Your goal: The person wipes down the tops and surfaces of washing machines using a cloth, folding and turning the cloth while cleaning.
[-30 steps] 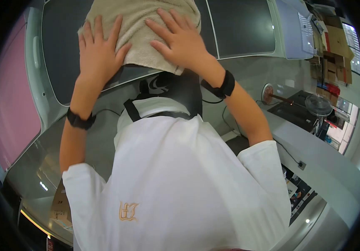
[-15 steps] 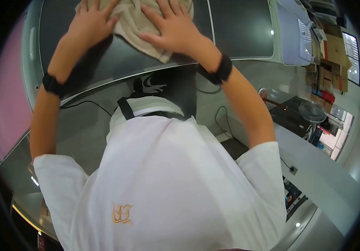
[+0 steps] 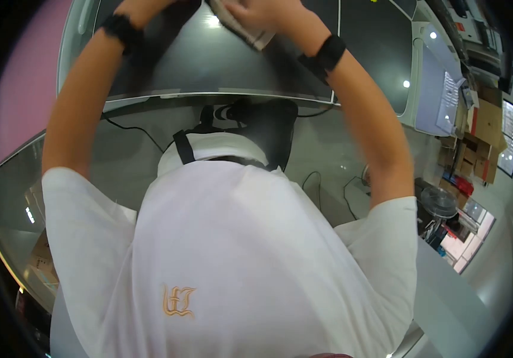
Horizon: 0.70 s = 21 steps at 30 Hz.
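Note:
A beige cloth lies at the top edge of the head view on a dark glossy panel; most of it is out of the frame. My right hand rests on or against the cloth, blurred, with its fingertips hidden. At the upper left, only the back part of my left hand shows, over the dark panel; its fingers are cut off by the frame edge. Black bands are around both wrists.
A pink surface is at the left. On the right are a pale lilac panel, cardboard boxes and a round fan. Black cables hang below the panel's near edge.
Both hands and the cloth have moved up toward the top edge of the view, baring more of the dark panel. The view has shifted, and the side objects on the right sit lower.

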Each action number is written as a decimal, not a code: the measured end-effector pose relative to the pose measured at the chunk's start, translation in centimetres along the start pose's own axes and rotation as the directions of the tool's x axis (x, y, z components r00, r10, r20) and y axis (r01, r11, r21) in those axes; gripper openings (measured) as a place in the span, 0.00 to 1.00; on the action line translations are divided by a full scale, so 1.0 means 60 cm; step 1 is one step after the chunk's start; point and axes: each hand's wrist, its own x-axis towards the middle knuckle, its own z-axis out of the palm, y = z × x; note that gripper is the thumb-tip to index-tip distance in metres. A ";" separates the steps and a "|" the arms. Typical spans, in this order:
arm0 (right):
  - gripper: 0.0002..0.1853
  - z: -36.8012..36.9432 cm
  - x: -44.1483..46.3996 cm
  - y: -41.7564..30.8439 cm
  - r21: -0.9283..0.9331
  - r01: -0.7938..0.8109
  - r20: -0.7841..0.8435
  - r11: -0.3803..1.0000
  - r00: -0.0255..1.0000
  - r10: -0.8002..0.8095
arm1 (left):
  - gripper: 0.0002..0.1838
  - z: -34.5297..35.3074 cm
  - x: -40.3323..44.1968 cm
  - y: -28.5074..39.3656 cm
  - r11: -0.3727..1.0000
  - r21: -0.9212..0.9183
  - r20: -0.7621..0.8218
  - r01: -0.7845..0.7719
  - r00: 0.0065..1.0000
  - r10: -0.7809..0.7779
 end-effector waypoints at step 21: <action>0.37 -0.089 -0.181 -0.014 0.184 0.120 0.092 0.976 0.986 -0.138 | 0.33 0.178 -0.127 0.124 0.950 0.312 -0.161 0.028 0.987 0.024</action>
